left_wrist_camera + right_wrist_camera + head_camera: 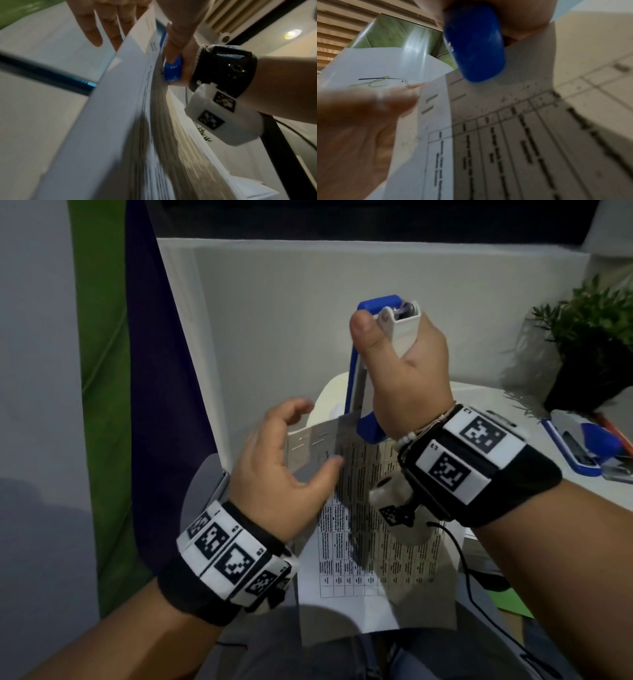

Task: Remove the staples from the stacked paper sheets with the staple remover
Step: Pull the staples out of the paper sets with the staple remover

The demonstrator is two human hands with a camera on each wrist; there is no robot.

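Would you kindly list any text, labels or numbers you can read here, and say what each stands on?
None can be read with certainty.
paper sheets: printed table, too blurred to read.
left wristband and right wristband: tiny numerals beside code squares, too small.
staple remover: no lettering visible.
curled sheet: pen-like mark, illegible.

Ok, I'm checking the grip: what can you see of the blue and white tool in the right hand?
The staple remover is a long, stapler-like tool: white plastic-looking body, blue arm and tip, metal glinting at its top. It stands nearly upright, gripped by the right hand, thumb along it. Its blue lower end meets the paper sheets at their top edge.
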